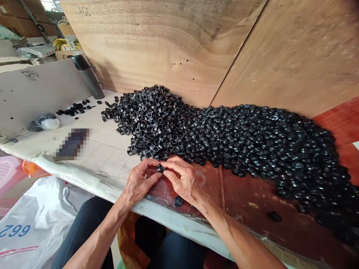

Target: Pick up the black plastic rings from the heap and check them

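Between the fingertips of both hands is a small black plastic part (160, 169), partly covered by the fingers. My left hand (140, 181) pinches it from the left, and my right hand (182, 178) grips it from the right. Just beyond the hands rises a heap of open black rings (151, 116). It runs to the right into a long pile of black round caps (252, 138). One loose round cap (178, 201) lies flat below my right hand, near the table's front edge.
Upright wooden boards (168, 45) close off the back of the table. A dark grey bottle (88, 76) stands at the back left, near scattered black pieces (75, 108) and a plastic-wrapped bundle (45, 122). A white sack (42, 220) is below the front edge at left.
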### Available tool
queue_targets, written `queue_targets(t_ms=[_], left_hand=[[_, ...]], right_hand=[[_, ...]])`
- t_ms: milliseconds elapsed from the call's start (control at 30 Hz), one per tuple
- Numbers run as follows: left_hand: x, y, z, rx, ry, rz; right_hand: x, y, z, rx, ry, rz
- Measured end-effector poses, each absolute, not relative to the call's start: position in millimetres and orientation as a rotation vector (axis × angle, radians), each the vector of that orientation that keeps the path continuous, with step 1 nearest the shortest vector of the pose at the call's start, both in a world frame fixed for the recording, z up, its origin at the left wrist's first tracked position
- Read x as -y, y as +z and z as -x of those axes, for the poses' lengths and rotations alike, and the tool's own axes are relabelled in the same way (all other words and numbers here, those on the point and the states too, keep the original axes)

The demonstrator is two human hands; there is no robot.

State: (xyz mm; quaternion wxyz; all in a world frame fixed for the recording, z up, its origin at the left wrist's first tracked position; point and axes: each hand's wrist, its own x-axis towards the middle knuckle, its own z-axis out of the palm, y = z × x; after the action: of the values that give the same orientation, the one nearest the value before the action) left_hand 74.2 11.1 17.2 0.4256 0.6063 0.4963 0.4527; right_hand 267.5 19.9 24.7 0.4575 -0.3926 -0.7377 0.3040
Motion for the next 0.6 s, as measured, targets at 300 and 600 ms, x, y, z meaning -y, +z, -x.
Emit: queue_targets(t_ms=[300,600], left_hand=[[-9.2,15.4,-71.9,-1.167,1.121,-1.654],[-10.5,8.1,-68.9,-1.125,1.166,-1.725]], right_hand=[[-17.6,24.2,-265.6,1.791,0.766,1.106],[-19.8,16.2,-270.1,1.931,0.704,1.066]])
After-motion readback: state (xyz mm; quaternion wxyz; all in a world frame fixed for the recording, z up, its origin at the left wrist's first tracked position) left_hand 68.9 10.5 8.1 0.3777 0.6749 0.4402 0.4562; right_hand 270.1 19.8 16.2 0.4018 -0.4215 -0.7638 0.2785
